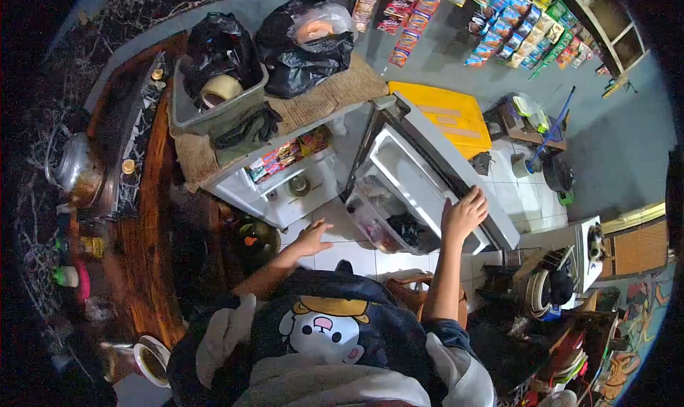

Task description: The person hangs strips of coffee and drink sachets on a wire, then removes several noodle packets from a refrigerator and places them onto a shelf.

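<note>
A small refrigerator (235,186) stands in front of me with its door (456,172) swung out to the right. My right hand (467,213) grips the door's upper edge, its fingers curled over it. In mid-air before the refrigerator opening is my left hand (311,239), with fingers apart and nothing in it. Colourful packets (279,161) lie on the upper level inside. Below them a small round jar or bowl (299,185) sits on a white surface. The door's clear bin (374,207) holds a dark plastic bag (406,229) and other items I cannot make out.
On the refrigerator's top are a grey basin (187,125) and black plastic bags (303,68). A yellow box (442,118) stands behind the door. Strips of sachets (413,26) hang on the wall. A wooden counter (146,264) with a metal pot (78,166) runs along the left.
</note>
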`<state>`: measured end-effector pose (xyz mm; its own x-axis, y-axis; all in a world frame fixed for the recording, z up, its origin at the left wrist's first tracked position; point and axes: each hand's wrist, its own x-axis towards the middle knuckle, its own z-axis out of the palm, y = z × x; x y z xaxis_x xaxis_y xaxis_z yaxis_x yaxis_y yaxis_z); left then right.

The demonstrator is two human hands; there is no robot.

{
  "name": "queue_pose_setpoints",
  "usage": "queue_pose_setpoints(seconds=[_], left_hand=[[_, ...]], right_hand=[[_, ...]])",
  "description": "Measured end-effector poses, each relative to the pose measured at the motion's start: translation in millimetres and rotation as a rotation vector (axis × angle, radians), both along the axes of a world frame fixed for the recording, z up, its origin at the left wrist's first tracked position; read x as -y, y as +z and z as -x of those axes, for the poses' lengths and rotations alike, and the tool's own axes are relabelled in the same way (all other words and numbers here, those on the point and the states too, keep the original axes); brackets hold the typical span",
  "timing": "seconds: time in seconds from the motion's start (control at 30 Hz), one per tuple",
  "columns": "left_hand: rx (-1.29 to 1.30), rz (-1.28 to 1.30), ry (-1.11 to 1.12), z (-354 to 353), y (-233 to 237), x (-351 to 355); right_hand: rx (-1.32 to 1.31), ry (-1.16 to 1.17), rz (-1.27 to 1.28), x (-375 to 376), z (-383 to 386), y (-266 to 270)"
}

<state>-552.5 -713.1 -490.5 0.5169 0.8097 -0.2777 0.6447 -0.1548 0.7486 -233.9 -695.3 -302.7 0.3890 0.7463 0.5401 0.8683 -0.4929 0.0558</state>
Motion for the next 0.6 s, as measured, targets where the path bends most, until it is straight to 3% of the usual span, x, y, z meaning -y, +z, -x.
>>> queue_pose_setpoints(seconds=[0.03, 0.13, 0.2, 0.27, 0.3, 0.33, 0.37, 0.4, 0.43, 0.47, 0.5, 0.53, 0.6], left_hand=[[-0.006, 0.014, 0.013, 4.5, -20.9, -5.7], [0.021, 0.057, 0.089, 14.2, -24.9, -24.7], [0.054, 0.092, 0.161, 19.0, -21.7, -35.8], [0.066, 0.110, 0.406, 21.6, -19.8, -49.0], [0.059, 0.116, 0.420, 26.3, -25.5, -55.4], [0.134, 0.175, 0.547, 31.9, -35.7, -63.9], [0.209, 0.231, 0.672, 37.3, -44.5, -73.0], [0.201, 0.229, 0.680, 42.6, -49.4, -82.1], [0.232, 0.367, 0.827, 47.5, -53.2, -92.4], [0.263, 0.505, 0.971, 53.3, -60.9, -104.2], [0.377, 0.370, 1.034, 63.8, -109.1, -113.2], [0.366, 0.365, 1.034, 67.6, -118.9, -127.8], [0.419, 0.510, 1.334, 77.7, -130.3, -150.0]], right_hand=[[-0.008, -0.011, -0.012, -6.7, -8.5, -6.6], [-0.132, 0.010, -0.101, -20.3, -17.2, -10.6], [-0.232, 0.090, -0.318, -25.9, -6.5, -15.4], [-0.235, 0.227, -0.338, -25.8, 18.5, -25.2], [-0.655, 0.363, -0.447, -29.7, 27.6, -53.6], [-0.441, 0.488, -0.264, -26.2, 44.0, -73.9], [-0.446, 0.540, -0.099, -26.0, 55.3, -114.4], [-0.880, 0.536, 0.028, -25.1, 86.1, -117.3], [-0.630, 0.771, 0.064, -23.8, 101.0, -128.3], [-0.824, 0.818, 0.213, -30.8, 112.6, -164.9], [-0.936, 0.844, 0.276, -38.9, 126.0, -184.3], [-0.981, 0.917, 0.309, -52.6, 135.3, -213.8], [-1.149, 0.843, 0.473, -85.0, 157.9, -261.3]])
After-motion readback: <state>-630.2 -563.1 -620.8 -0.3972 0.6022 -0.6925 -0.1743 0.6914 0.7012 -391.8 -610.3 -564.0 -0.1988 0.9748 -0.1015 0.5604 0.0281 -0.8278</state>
